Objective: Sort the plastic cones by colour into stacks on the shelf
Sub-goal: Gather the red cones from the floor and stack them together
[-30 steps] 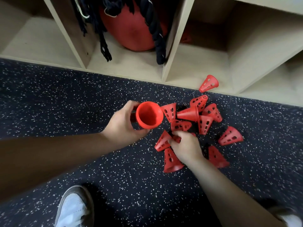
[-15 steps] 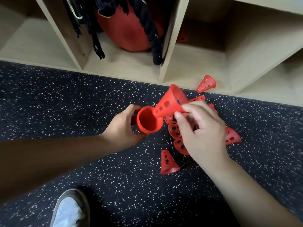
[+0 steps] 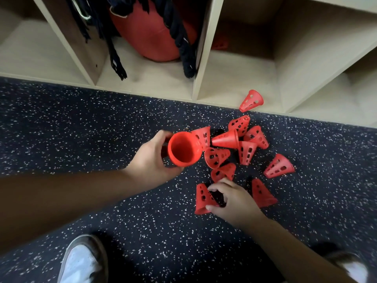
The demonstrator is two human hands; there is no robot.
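My left hand [image 3: 152, 160] grips a stack of red cones [image 3: 183, 149], its wide mouth turned toward me. Several loose red perforated cones [image 3: 234, 144] lie scattered on the dark speckled floor to its right. My right hand [image 3: 232, 199] pinches one upright red cone [image 3: 202, 198] between thumb and forefinger at the near edge of the pile. Another cone [image 3: 262, 194] stands just right of that hand. One cone [image 3: 252, 100] lies on the lip of the wooden shelf [image 3: 230, 78].
The shelf has several cubbies; one holds a big red ball [image 3: 151, 31] with dark ropes [image 3: 179, 39] hanging in front. A small red thing [image 3: 219, 42] sits deep in the cubby to its right. My white shoes [image 3: 81, 260] are at the bottom.
My right hand pushed a cone into the stack held by my left hand, then dropped back down to the pile and took hold of the nearest upright cone.
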